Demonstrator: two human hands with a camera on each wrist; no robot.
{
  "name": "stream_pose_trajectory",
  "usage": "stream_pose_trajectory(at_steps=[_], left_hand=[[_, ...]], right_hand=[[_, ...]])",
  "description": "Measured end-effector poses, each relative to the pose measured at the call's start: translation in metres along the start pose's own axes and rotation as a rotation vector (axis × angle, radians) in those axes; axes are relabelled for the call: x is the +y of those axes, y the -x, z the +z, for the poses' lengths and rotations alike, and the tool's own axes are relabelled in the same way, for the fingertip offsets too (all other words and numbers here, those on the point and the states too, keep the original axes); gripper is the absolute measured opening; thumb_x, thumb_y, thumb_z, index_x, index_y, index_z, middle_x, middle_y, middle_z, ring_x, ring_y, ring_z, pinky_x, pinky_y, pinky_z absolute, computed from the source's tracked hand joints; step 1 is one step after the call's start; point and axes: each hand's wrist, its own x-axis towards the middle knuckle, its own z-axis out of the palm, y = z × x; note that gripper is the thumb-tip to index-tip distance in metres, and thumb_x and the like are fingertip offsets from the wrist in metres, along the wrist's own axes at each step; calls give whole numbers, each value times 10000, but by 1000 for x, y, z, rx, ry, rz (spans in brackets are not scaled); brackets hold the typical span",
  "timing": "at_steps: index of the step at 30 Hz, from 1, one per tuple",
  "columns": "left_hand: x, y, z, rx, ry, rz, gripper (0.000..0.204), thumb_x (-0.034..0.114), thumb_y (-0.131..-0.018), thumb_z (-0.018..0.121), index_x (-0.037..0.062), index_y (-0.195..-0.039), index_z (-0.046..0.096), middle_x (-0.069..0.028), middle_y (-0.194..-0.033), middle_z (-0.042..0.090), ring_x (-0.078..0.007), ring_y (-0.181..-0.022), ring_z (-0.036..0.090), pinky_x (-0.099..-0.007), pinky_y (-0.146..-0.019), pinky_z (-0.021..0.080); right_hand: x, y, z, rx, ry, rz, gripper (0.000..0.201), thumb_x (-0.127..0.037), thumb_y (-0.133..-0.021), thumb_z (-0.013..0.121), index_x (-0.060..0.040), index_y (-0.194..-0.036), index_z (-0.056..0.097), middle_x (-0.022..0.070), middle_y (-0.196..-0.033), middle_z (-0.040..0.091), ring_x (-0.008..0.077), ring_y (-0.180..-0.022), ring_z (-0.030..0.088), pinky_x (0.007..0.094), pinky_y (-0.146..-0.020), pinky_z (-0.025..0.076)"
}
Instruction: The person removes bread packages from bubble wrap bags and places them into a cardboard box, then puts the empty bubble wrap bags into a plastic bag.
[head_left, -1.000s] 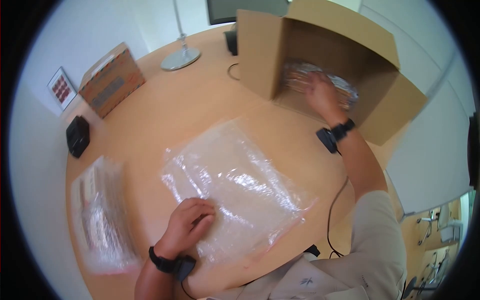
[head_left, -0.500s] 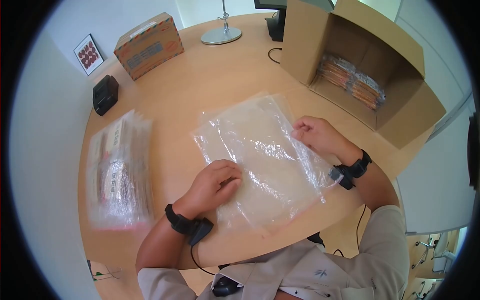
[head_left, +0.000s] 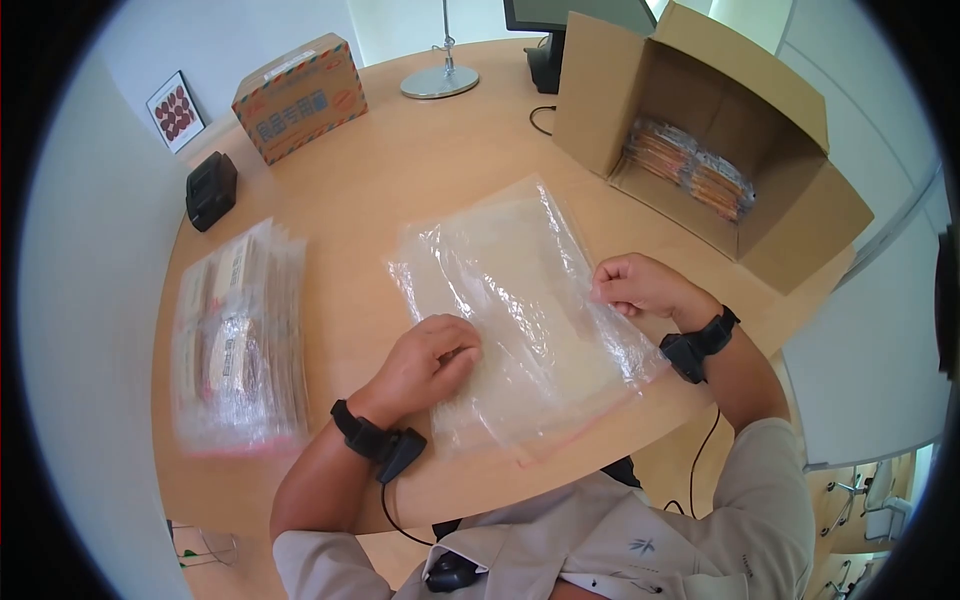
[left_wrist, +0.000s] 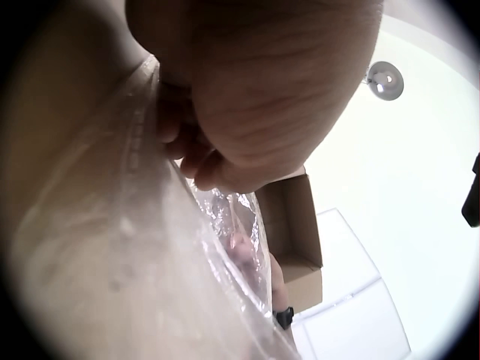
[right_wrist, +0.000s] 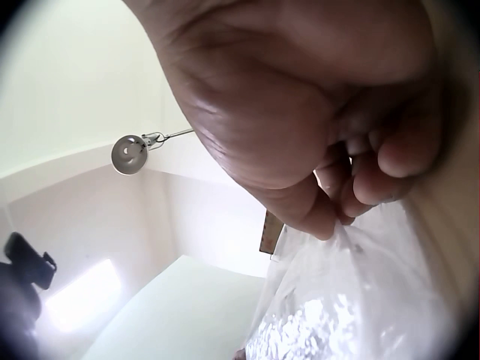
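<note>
A large clear plastic bag (head_left: 500,290) lies flat in front of me, its reddish edge towards the table's near rim. My left hand (head_left: 425,365) is at its left side, fingers curled with the thumb close to the fingertips. In the left wrist view, film (left_wrist: 225,225) rises to those fingertips. On the bag's right edge, my right hand (head_left: 650,287) pinches the plastic between thumb and fingers. The right wrist view shows the film (right_wrist: 337,292) hanging from that pinch.
Filled clear bags with printed labels are stacked (head_left: 235,340) at left. An open cardboard box (head_left: 600,100) at back right holds orange-brown packets (head_left: 690,168). Behind stand a printed carton (head_left: 300,100), a black device (head_left: 211,190), a lamp base (head_left: 440,82) and a monitor (head_left: 545,60).
My right hand has come out of the open box to the bag's right edge and now pinches it. The left hand has stayed at the bag's left side. The head view has shifted.
</note>
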Motion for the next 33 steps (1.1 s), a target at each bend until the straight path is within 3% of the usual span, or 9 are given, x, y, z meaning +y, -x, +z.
stream_pose_trajectory(at_steps=[5, 7, 17, 20, 22, 26, 29, 31, 33], left_hand=[[6, 2, -4, 208, -36, 20, 90, 24, -912, 652, 4, -994, 683, -136, -1052, 670, -272, -1019, 637, -351, -904, 502], [8, 1, -5, 350, -46, -23, 77, 16, -911, 644, 7, -979, 677, -135, -1095, 658, -278, -1062, 620, -354, -931, 493], [-16, 4, 0, 313, -141, -34, 90, 13, -911, 641, 21, -996, 672, -128, -1221, 612, -251, -1121, 581, -334, -948, 473], [-16, 3, -1, 310, -161, -26, 89, 39, -911, 653, 26, -997, 673, -131, -1246, 601, -235, -1083, 590, -318, -887, 491], [-9, 5, -1, 271, -78, -195, 100, 74, -909, 670, 31, -999, 676, -135, -1262, 596, -221, -1047, 599, -304, -809, 503], [-24, 7, 0, 250, -191, -95, 114, 101, -907, 681, 34, -999, 679, -137, -1279, 592, -213, -1024, 608, -300, -759, 506], [-21, 5, -1, 244, -206, -83, 122, 98, -899, 687, 33, -1002, 683, -147, -1285, 591, -229, -1040, 604, -305, -768, 508], [-20, 3, -3, 284, -272, -27, 133, 93, -868, 702, 31, -984, 686, -214, -1261, 592, -404, -1195, 556, -464, -984, 484], [-22, 4, -3, 305, -339, -3, 145, 98, -855, 711, 33, -982, 687, -222, -1262, 591, -413, -1202, 551, -472, -998, 473]], right_hand=[[7, 0, 17, 332, -238, -355, 96, -135, -938, 640, -53, -888, 634, 35, -786, 656, 80, -589, 536, 243, -493, 404], [5, 4, 19, 329, -307, -332, 103, -132, -940, 630, -52, -874, 621, 58, -808, 674, 89, -589, 549, 248, -491, 411], [10, 10, 26, 346, -36, -101, 131, -124, -940, 606, -38, -842, 601, 65, -732, 681, 83, -512, 540, 244, -472, 429], [11, 14, 31, 327, 73, -95, 174, -152, -953, 618, -32, -826, 617, 40, -706, 668, 76, -523, 542, 235, -484, 432], [14, 18, 34, 324, 105, -87, 191, -164, -959, 624, -33, -820, 624, 32, -698, 662, 71, -527, 539, 233, -489, 432], [19, 22, 35, 297, 151, -90, 220, -189, -968, 641, -42, -805, 633, 16, -690, 650, 61, -537, 536, 233, -502, 432], [19, 25, 35, 302, 139, -95, 207, -193, -986, 633, -42, -845, 651, 5, -688, 642, 47, -530, 521, 211, -491, 405], [16, 27, 35, 299, 147, -96, 207, -192, -974, 646, -40, -834, 647, 8, -679, 637, 61, -555, 539, 228, -513, 428], [19, 25, 32, 294, 155, -97, 208, -192, -962, 660, -38, -823, 643, 11, -671, 633, 75, -579, 556, 245, -536, 450]])
